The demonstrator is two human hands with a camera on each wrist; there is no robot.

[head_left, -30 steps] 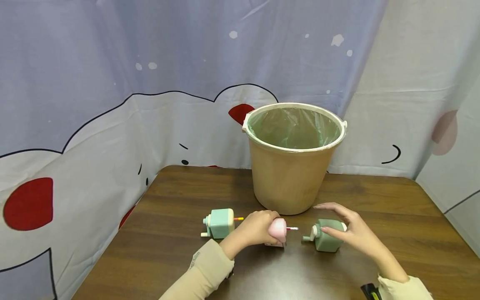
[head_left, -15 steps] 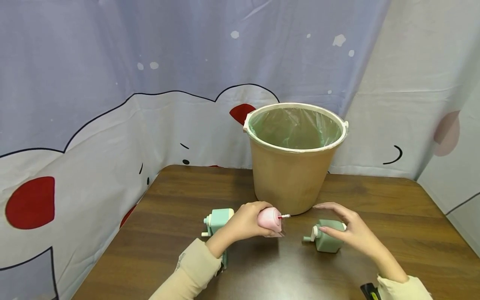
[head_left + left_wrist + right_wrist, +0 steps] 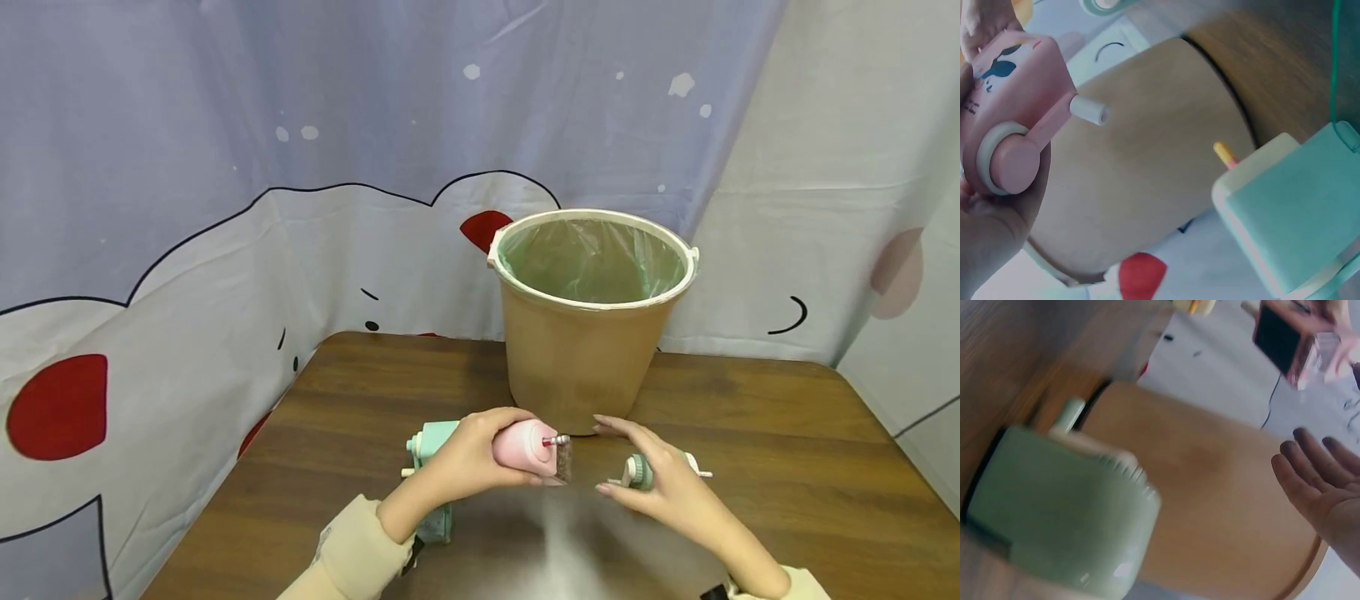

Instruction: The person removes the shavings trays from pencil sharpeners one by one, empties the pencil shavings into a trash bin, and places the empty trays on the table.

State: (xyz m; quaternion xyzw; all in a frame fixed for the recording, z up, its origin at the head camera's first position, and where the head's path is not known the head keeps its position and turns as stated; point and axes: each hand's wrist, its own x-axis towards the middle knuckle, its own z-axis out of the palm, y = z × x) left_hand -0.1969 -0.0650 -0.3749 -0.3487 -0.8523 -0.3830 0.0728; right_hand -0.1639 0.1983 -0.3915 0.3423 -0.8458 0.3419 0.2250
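My left hand [image 3: 465,457] grips a pink crank pencil sharpener [image 3: 517,446] above the table. A pencil end [image 3: 555,440] with a metal tip sticks out of the sharpener's face. Its crank [image 3: 1054,122] shows in the left wrist view. My right hand [image 3: 663,487] has its fingers spread, to the right of the pink sharpener and apart from it. Partly behind that hand stands a dark green sharpener [image 3: 1066,512] with a pale pencil stub [image 3: 705,474]. Left of my left hand, a mint green sharpener [image 3: 437,437] is partly covered by the forearm.
A beige bucket [image 3: 585,367] lined with a clear greenish bag stands at the back of the wooden table [image 3: 757,433]. A patterned curtain [image 3: 375,108] hangs behind. A yellow pencil end [image 3: 1225,153] pokes from the mint sharpener.
My left hand has lifted the pink sharpener and drawn it left, tilting it so its underside shows. My right hand has moved left and slightly down, still without a hold on anything.
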